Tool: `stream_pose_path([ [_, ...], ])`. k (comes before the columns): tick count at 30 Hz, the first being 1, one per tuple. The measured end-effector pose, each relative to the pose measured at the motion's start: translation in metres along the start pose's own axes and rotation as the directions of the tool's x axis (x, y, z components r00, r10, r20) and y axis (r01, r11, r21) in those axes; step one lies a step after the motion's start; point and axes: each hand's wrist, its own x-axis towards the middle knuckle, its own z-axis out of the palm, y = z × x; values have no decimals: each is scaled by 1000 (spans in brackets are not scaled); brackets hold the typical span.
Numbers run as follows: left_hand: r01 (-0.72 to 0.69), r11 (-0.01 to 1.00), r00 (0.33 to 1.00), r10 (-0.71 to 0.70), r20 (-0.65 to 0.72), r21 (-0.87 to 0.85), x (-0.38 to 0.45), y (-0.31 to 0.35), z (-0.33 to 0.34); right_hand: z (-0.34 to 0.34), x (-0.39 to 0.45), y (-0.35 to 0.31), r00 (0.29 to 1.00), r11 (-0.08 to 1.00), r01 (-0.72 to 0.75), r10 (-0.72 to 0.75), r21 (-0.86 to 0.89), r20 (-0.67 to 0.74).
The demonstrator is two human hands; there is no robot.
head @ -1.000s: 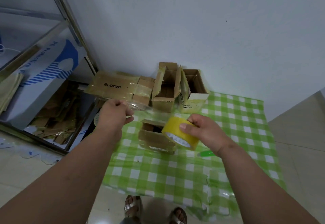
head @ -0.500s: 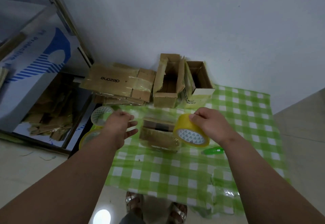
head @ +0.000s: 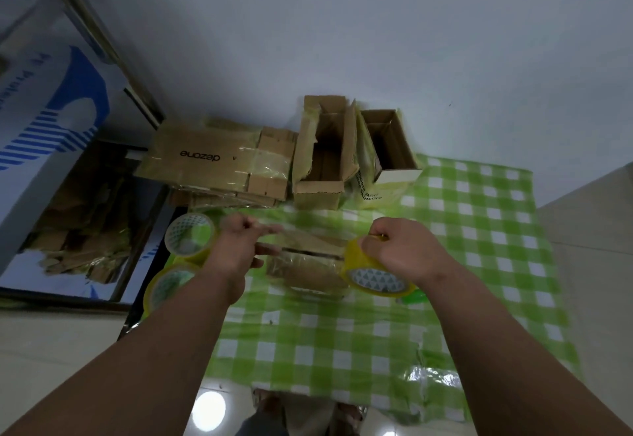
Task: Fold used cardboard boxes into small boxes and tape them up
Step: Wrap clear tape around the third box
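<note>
Small cardboard box (head: 306,269) on the green checked cloth (head: 462,237) of the bench, between the two hands, its top flaps closed with a dark slit showing along the seam. Right hand (head: 406,250) curled over a yellow tape roll (head: 371,273), gripping it at the box's right end, roll tilted with its patterned core facing the camera. Left hand (head: 236,247) at the box's left end, thumb and fingers drawn together as if pinching (tape end itself too blurred and clear to make out, so cannot tell what is held). A faint shiny strip stretched between the hands above the box.

Behind, against the white wall: a flattened stack of brown cardboard (head: 219,165) printed "dezone", patched with clear tape; just right of it an open brown box (head: 323,161) standing with flaps up; touching that, an open white-and-yellow box (head: 387,158) with dark print on its side.

Off the bench's left edge, two more tape rolls, one clear-looking (head: 190,237) above, one yellow (head: 168,283) below, both partly hidden by the left forearm. Small green object (head: 416,297) peeping out under the right wrist. Further left, a large white carton with blue stripes (head: 51,120) leaning over a tray of cardboard scraps (head: 78,223). Pale tiled floor below, sandalled feet at the bottom edge.
</note>
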Motion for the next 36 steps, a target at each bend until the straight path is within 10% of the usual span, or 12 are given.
stream_pose_path([
  [18,113,982,957,-67,-283,151,22,-45,16,-2,2,12,999,978,-47,44,203,18],
  [36,-19,799,975,148,-166,601,3,-38,24,6,-3,17,1000,926,-22,15,376,20],
])
